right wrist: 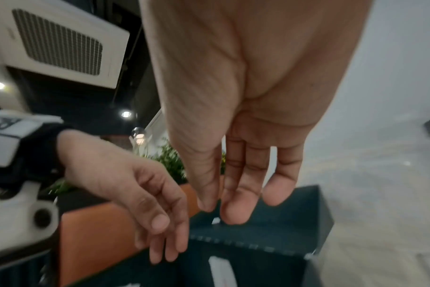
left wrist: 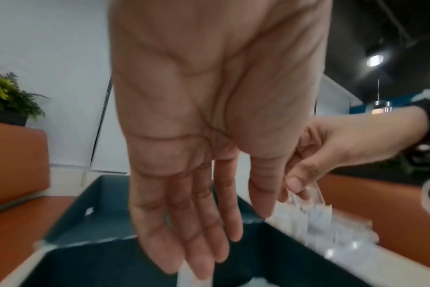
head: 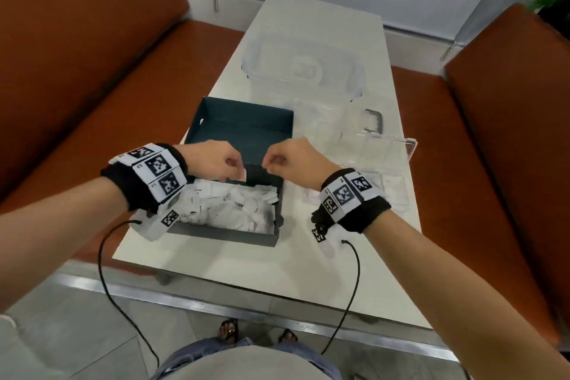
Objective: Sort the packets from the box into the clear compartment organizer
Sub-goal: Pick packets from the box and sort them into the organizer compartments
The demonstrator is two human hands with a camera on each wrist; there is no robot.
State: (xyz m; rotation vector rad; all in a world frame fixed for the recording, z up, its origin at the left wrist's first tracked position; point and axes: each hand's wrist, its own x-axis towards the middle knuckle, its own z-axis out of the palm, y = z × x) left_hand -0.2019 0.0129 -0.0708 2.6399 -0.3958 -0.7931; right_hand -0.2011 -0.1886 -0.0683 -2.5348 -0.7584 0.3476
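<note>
Box (head: 237,133): dark, open-topped, on the white table (head: 308,256) straight in front of you; both your hands hang over its middle.
Packets (head: 234,203): a loose white heap in the near half of the box, below and slightly behind both hands; the far half of the box shows a bare floor.
Left hand (head: 212,160): above the left part of the heap, fingers pointing down; you pinch a white packet (head: 242,175) at the fingertips. The left wrist view shows a pale strip at the fingertips (left wrist: 197,271), blurred.
Right hand (head: 293,160): above the box's right side, thumb and forefinger together. The left wrist view shows them on something thin and clear (left wrist: 304,196); whether it is a packet you cannot tell from the blur.
Clear compartment organizer (head: 379,160): on the table just beside the box's right wall, lid swung open; a few packets seem to lie in its near compartments.
Governing relation: the organizer lies to the right of both hands, so your right hand is the nearer one; your left would have to cross the box to reach it.
Long axis: box and organizer both run away from you, side by side.
Clear lidded tub (head: 302,68): beyond the box, apart from it.
</note>
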